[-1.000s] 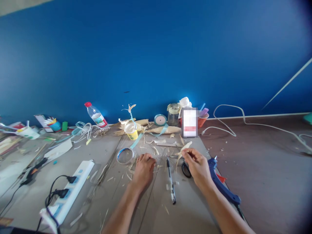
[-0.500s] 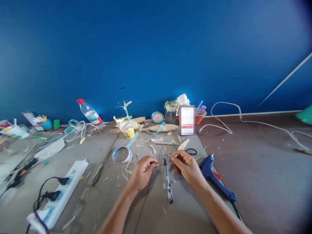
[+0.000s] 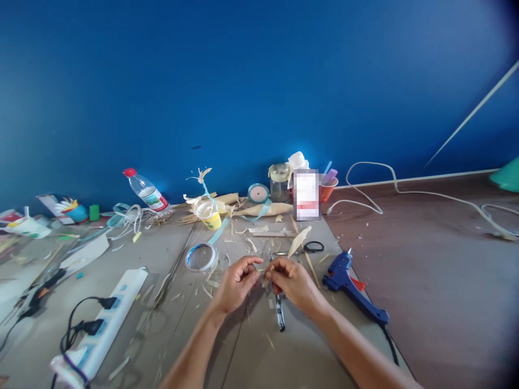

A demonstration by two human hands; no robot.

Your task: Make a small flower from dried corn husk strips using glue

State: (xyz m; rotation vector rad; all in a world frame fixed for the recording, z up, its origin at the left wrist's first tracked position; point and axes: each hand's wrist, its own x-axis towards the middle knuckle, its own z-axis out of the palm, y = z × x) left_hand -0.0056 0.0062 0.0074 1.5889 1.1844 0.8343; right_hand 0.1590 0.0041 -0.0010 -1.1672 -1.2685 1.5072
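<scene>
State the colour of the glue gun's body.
Dark blue: the glue gun's body shows best in the head view.

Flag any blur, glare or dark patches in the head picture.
In the head view, the pale cup at far left looks smeared, a glow brightens the blue wall around the white tissue, the upper right corner is dark, and the upright rectangle below the tissue is pixelated; head view again, detail between the left hand and right hand is too fine to make out.

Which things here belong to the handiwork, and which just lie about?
Probably part: what seems a tiny pale scrap in the right hand; pale leaf-shaped piece nearby; blue plastic glue gun.

Probably lying about: clear red-capped plastic bottle; looping white cable.
</scene>
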